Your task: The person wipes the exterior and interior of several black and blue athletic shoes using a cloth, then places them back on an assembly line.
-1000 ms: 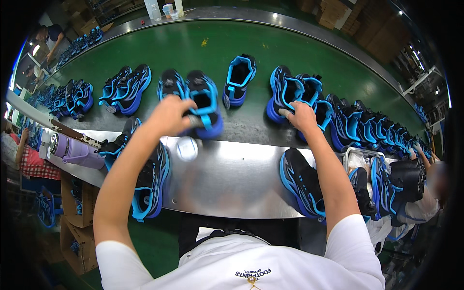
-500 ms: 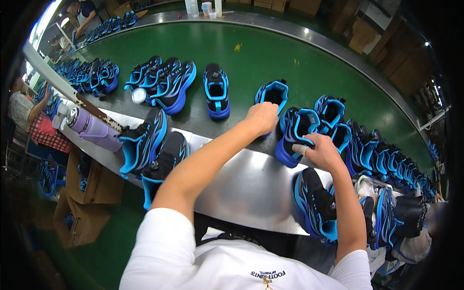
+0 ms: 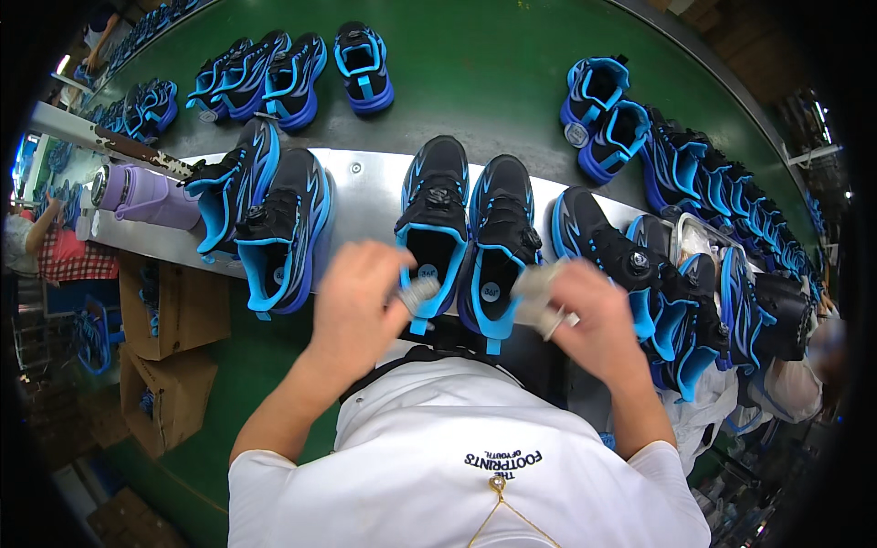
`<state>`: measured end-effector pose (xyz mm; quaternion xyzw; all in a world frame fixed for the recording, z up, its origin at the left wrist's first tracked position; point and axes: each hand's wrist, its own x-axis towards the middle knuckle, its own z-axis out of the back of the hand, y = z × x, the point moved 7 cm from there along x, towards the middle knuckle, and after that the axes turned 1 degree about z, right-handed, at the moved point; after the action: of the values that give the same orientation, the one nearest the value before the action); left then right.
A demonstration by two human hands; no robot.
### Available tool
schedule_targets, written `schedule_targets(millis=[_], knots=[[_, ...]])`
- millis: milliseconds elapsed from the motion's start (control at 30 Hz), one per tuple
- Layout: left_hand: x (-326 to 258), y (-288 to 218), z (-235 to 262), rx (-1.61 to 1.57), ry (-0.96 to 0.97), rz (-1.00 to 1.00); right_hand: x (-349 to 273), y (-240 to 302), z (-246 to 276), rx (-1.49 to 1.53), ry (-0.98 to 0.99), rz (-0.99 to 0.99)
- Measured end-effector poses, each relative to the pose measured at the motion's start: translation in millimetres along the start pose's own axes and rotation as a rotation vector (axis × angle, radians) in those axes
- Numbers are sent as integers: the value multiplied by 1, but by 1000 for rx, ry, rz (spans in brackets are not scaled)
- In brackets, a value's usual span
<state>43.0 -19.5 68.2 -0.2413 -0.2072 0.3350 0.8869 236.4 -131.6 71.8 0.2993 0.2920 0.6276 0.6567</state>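
Note:
Two black-and-blue sneakers stand side by side in front of me, toes pointing away: a left sneaker [image 3: 437,192] and a right sneaker [image 3: 502,205]. Both have dial fasteners and pale round marks on their insoles. Beside the left sneaker's heel opening, my left hand [image 3: 361,301] is closed on a small whitish thing [image 3: 420,292], blurred by motion. Closed too, my right hand [image 3: 589,306] grips a pale crumpled wad [image 3: 537,294] next to the right sneaker's heel. The wad's material is too smeared to make out.
Another sneaker pair [image 3: 288,215] and a purple bottle [image 3: 151,196] are on the metal ledge [image 3: 361,183] at left. Several sneakers line the green belt [image 3: 475,73]. More sneakers [image 3: 594,237] crowd the right side. Cardboard boxes [image 3: 169,310] sit lower left.
The two sneakers I was gripping at the belt now stand at the ledge before me, toes away. My hands have let go of them, drawn back and hold pale pieces.

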Motion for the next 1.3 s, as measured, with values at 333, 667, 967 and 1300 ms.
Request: schedule_targets(millis=[333, 667, 967, 1300], knots=[[53, 11, -52, -54, -55, -161, 41, -44, -17, -169, -200, 39], [38, 21, -54, -197, 109, -6, 19, -24, -18, -116, -208, 46], [17, -3, -73, 195, 28, -212, 17, -5, -61, -468, -223, 169], [29, 8, -60, -53, 41, -154, 8, 3, -58, -436, -161, 148]])
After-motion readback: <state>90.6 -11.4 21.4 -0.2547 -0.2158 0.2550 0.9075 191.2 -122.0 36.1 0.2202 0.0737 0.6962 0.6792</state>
